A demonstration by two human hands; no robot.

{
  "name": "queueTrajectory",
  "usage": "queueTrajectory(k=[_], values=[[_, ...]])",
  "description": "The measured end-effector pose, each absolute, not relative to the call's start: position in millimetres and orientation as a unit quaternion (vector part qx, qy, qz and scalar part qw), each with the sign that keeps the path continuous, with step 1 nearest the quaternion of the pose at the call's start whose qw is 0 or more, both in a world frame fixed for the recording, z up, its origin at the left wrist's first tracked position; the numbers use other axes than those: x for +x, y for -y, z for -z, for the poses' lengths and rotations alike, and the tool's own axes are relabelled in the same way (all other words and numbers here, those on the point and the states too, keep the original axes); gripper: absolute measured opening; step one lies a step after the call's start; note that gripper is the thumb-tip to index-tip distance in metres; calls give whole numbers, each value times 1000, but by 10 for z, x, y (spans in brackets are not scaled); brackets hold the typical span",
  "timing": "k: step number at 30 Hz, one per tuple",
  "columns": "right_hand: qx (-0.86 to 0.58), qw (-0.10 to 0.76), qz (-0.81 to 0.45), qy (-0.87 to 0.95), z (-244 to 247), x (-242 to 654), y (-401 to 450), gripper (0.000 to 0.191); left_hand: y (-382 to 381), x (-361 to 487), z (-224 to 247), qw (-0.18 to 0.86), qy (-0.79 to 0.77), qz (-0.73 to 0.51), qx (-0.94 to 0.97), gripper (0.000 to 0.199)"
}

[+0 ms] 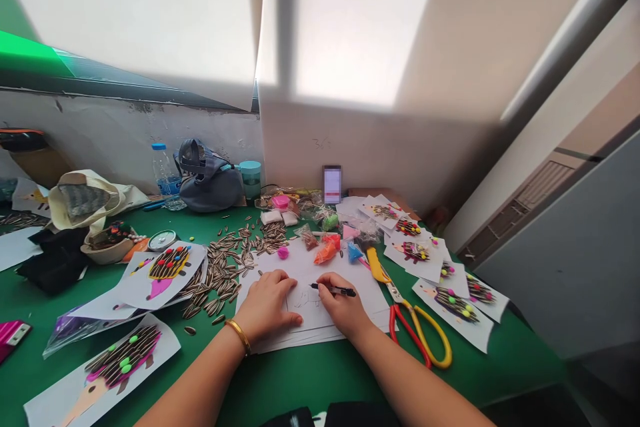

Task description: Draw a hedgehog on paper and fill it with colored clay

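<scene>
My right hand [343,305] grips a black pen [336,290], its tip on a white paper sheet [320,273] where faint pencil lines show. My left hand [267,305] lies flat on the same sheet, holding it down, with a gold bangle [239,336] on that wrist. Striped sunflower seeds [220,273] lie in a loose heap just left of the sheet. Scissors with red and yellow handles [420,333] rest beyond my right hand, and a small pink clay ball [283,252] sits near the sheet's far edge.
Seed-decorated hedgehog crafts on paper [167,273] cover both sides of the green table [310,380]. Bags of coloured clay [325,250], a phone [332,184], a water bottle [163,177] and a grey bag [207,180] stand along the wall at the back.
</scene>
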State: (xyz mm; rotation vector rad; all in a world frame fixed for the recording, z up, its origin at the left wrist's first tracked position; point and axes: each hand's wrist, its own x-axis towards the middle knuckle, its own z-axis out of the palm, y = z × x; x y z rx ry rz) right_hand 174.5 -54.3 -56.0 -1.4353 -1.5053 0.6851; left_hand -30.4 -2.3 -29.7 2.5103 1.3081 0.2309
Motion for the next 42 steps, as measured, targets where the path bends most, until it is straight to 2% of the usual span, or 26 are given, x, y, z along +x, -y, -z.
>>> queueTrajectory(k=[12, 21, 36, 42], values=[[-568, 472, -273, 617, 550, 1743, 542, 19, 26, -302, 305, 146, -457, -81, 873, 77], [-600, 444, -264, 610, 578, 1726, 522, 16, 27, -296, 326, 140, -455, -79, 876, 79], [-618, 425, -243, 615, 569, 1720, 517, 17, 47, -283, 287, 142, -456, -77, 875, 76], [-611, 442, -250, 607, 587, 1740, 519, 16, 54, -283, 270, 139, -456, -74, 876, 74]])
